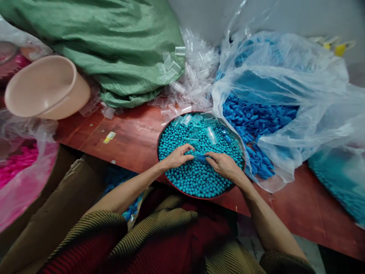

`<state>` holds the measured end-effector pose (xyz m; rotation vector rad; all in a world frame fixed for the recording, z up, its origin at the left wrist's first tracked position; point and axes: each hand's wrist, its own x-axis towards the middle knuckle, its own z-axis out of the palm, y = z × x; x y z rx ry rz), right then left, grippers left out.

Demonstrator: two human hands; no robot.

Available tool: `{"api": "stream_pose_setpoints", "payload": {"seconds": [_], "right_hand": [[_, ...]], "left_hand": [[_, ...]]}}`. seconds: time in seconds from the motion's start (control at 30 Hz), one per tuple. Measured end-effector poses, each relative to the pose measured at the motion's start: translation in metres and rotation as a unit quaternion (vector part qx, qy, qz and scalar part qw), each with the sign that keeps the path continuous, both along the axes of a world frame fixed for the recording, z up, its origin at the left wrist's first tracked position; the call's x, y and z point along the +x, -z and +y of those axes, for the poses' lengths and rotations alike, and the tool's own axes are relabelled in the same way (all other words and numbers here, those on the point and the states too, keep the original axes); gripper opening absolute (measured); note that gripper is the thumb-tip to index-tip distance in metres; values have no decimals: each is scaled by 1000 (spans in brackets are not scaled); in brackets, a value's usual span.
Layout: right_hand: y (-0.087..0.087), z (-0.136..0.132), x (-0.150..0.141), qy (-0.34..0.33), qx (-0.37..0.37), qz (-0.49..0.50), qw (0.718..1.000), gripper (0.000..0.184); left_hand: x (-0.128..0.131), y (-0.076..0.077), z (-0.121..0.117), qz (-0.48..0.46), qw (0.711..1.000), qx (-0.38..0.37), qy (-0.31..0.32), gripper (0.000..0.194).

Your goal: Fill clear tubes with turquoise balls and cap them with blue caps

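Observation:
A round red-rimmed tray [200, 198] full of turquoise beads [196, 180] lies under both hands. My left hand [179, 156] is closed, thumb and fingertips pinching a small clear plastic tube, mostly hidden by the fingers. Against it, my right hand [224, 164] pinches a blue plastic piece [202, 157]; the two parts meet end to end over the beads. Several loose clear tubes [211, 135] rest on the beads towards the back. A finished-looking blue-ended tube [226, 135] lies at the tray's right back side.
More clear tubes [196, 80] are heaped behind the tray, beside a green sack [119, 49]. On the right, an open plastic bag [285, 76] spills blue plastic pieces [259, 118]. A beige basin [47, 87] stands left, above a bag of pink pieces [19, 163]. The red tabletop [134, 133] runs across.

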<state>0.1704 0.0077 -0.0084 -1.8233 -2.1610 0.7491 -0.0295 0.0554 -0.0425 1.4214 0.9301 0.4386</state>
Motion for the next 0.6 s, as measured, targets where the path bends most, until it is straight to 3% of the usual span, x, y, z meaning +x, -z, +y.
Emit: {"api": "stream_pose_setpoints", "payload": {"seconds": [0.13, 0.27, 0.4, 0.5, 0.6], "right_hand": [[0, -2, 2, 56, 15, 105, 993, 22], [12, -5, -15, 118, 43, 250, 960, 22], [23, -9, -23, 150, 70, 302, 939, 19], [25, -11, -21, 129, 142, 279, 941, 18], [28, -16, -19, 59, 243, 230, 940, 20]], "left_hand": [[3, -4, -2, -35, 999, -18, -11, 30], [9, -6, -9, -88, 995, -21, -40, 39], [9, -4, -15, -109, 992, -27, -62, 45], [7, -4, -17, -101, 992, -43, -60, 49], [7, -8, -19, -105, 990, -67, -66, 54]]}}
